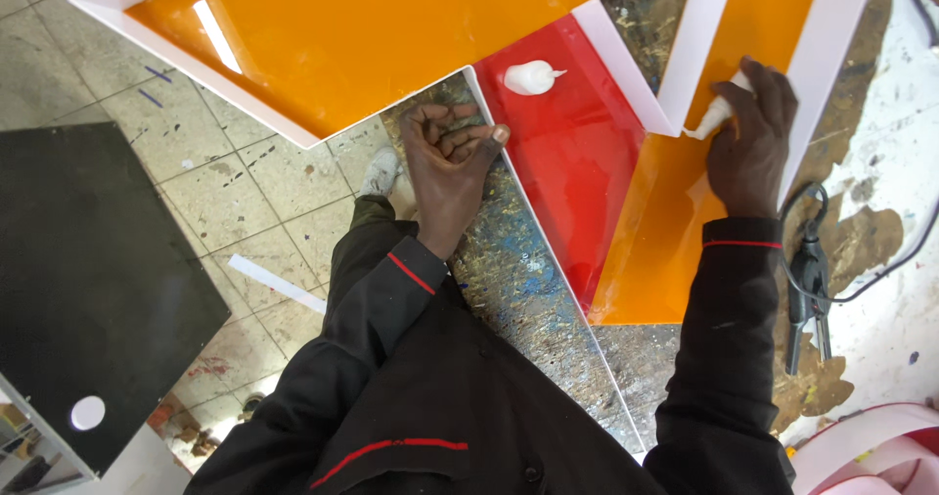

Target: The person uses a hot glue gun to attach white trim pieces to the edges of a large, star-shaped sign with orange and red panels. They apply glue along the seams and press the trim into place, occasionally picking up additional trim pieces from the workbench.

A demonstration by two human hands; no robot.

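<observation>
Left hand [448, 153]: fingers curled under, knuckles and fingertips braced on the paint-spattered workbench [533, 290], touching the white edge wall of the red acrylic panel [572, 153]; holding nothing.
Right hand [751, 138]: fingers pressed together around a white wad of cloth [714, 116], pushed onto the orange acrylic panel [665, 231] just beside its inner white wall [696, 45].
Second white wad [531, 77]: lying loose on the red panel, apart from both hands.
Large orange tray-shaped piece [333, 35]: overhanging the bench toward the tiled floor [245, 182].
Pliers-like tool with cable [810, 280]: near the right sleeve.
Risk: likely slip of the wad against the thin white wall, straining its joint; possible scratches from bench grit; overhanging piece could tip if nudged.
</observation>
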